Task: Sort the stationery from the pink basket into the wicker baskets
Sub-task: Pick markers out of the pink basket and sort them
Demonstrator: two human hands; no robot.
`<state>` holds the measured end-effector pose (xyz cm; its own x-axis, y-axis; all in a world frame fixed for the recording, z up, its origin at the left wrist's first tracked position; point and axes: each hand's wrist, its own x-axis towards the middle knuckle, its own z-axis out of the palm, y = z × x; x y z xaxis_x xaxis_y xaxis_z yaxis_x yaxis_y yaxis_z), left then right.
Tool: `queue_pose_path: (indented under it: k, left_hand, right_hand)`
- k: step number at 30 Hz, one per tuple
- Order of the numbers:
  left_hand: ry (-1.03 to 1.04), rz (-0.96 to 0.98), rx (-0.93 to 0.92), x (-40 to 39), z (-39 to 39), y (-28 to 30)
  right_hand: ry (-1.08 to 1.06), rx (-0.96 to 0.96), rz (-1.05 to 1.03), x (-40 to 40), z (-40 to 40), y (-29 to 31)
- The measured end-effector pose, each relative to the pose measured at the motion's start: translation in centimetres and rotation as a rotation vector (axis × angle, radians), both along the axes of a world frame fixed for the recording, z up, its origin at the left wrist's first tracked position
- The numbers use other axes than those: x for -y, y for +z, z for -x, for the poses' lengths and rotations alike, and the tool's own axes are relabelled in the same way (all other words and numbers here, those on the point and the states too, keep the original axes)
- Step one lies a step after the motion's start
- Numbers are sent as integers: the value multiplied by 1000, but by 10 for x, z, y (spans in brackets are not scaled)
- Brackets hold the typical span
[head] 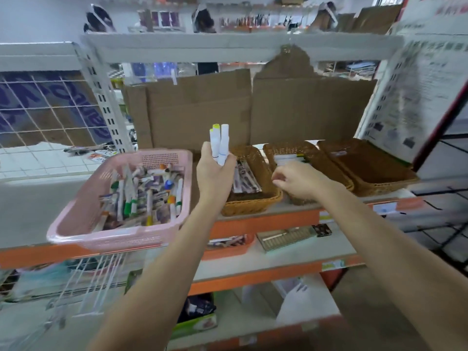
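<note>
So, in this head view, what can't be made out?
- Lower ends of the white markers: hidden inside the left hand.
- Middle wicker basket contents: mostly covered by the right hand.
- Pink basket items: jumbled and blurred, types unclear.
- Right hand: whether its fingers pinch anything, too blurred.
- Poster text: illegible.

My head camera is looking forward and slightly down at the shelf [266,219] from close by, taking in the pink basket [83,219] on the left and the wicker baskets [253,203] on the right, my forearms reaching in from below.
</note>
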<state>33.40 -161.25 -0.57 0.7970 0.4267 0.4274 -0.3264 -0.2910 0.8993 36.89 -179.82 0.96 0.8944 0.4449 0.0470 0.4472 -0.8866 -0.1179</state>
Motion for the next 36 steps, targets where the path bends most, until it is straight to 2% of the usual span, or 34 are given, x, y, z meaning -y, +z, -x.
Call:
queue_pose_path:
  k: [9, 20, 23, 30, 36]
  left_hand:
    - [-170, 10, -21, 91, -70, -11]
    - [-208, 27, -49, 167, -141, -46]
    - [-179, 50, -107, 183, -149, -58]
    - [-58, 2, -102, 211, -153, -70]
    - [41, -81, -142, 224, -151, -78]
  right_hand:
    - [-120, -27, -6, 91, -51, -8]
    - [-151, -36, 5, 163, -113, -43]
    - [-115, -24, -12, 174, -119, -51]
    - [83, 35, -49, 189, -122, -71]
    - [233, 123, -209, 195, -110, -95]
